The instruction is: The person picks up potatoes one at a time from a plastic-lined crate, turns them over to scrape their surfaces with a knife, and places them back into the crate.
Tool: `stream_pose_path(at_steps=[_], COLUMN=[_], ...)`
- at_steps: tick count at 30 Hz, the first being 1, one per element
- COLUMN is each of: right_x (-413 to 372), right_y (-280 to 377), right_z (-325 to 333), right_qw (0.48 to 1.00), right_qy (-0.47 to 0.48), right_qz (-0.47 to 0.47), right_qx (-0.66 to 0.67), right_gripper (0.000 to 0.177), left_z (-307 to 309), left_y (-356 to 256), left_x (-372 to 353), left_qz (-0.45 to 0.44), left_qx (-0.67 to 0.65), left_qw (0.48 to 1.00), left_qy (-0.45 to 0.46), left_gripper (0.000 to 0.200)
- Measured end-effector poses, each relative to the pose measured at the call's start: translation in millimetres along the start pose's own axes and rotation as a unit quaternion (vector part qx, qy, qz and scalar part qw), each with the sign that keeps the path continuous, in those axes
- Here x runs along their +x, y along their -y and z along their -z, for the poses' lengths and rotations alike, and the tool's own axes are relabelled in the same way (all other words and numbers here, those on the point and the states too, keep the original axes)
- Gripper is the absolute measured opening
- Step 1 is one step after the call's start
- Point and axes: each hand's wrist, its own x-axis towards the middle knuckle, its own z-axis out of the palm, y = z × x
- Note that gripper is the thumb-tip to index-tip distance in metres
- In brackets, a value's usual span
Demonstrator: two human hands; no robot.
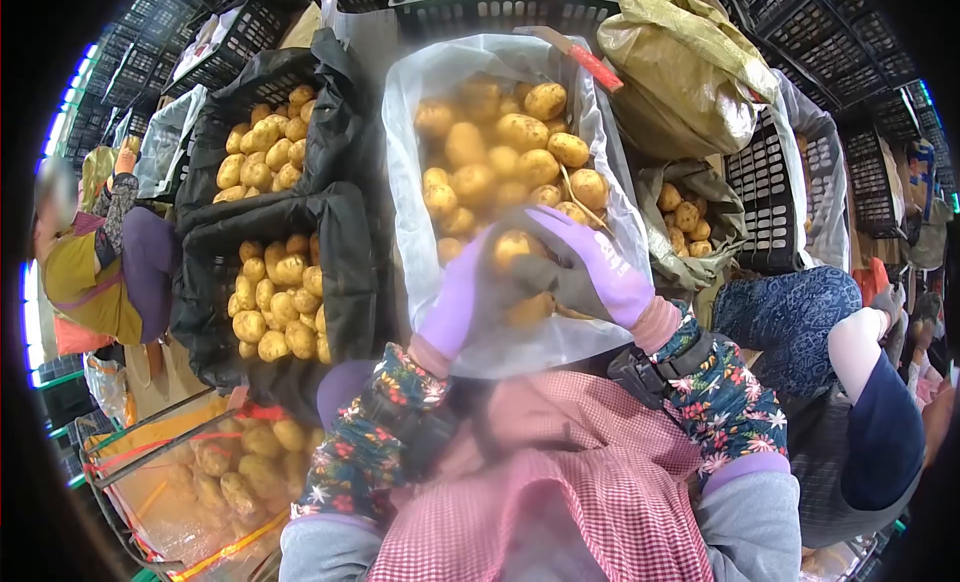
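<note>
In purple gloves with dark grey palms, my two hands meet over the near end of a crate lined with clear plastic [415, 112]. My left hand [468, 300] curls around from the left, its fingers hazy behind a smudge on the lens. My right hand [597, 267] bends in from the right, fingers curled. A potato [514, 247] shows between the gloves, seemingly gripped by both. Another potato [530, 310] lies just below the gloved fingers, partly covered. Beyond the hands, many yellow potatoes [522, 132] fill the liner, some blurred. A thin pale strand [583, 204] lies among them.
Two black-lined crates [345, 272] of potatoes stand at left. A knife with a red handle [597, 68] rests on the crate's far right rim. At right are a tan sack [685, 77] and a smaller potato bag [715, 187]. A clear bag of potatoes [225, 482] sits lower left. People sit on both sides.
</note>
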Motion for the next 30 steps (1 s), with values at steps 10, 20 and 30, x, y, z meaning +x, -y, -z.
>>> stream_pose_path(at_steps=[10,20,30], right_x=[1.1,12.1,4.5], right_y=[-13.4,3.4,-3.6], right_z=[-0.7,-4.9,-12.4], right_qw=[0.975,0.965,0.876], right_qy=[-0.032,0.025,-0.015], right_qz=[-0.168,-0.143,-0.237], right_qx=[0.141,0.220,0.420], right_gripper=[0.026,0.045,0.044], left_z=[28.8,4.6,-21.0], left_y=[38.7,-4.4,-3.3], left_x=[4.3,1.3,-1.9], left_qz=[-0.167,-0.101,-0.043], left_qx=[0.481,0.327,0.150], left_qw=[0.860,0.935,0.981], left_qy=[0.004,-0.089,-0.117], left_gripper=[0.077,0.078,0.087])
